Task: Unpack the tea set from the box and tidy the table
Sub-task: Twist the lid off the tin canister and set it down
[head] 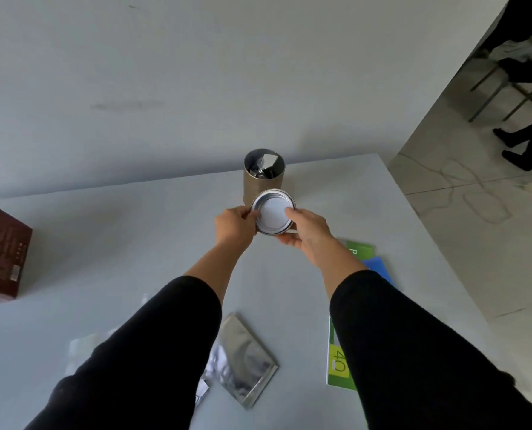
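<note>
A round metal lid (272, 212) faces me with its silvery inside, held between both hands just in front of an open tan tea canister (264, 178). My left hand (233, 226) pinches the lid's left rim, and my right hand (305, 231) grips its right rim and underside. The canister stands upright near the table's far edge with silver foil packets showing inside. A silver foil pouch (243, 358) lies flat on the table between my forearms. A dark red box (0, 252) stands at the left edge.
Green and blue leaflets (339, 364) lie on the grey table (118, 237) under my right arm. Clear plastic wrap (81, 346) lies by my left sleeve. Off the table's right edge are floor tiles, a cable, a chair and a person's legs (525, 141).
</note>
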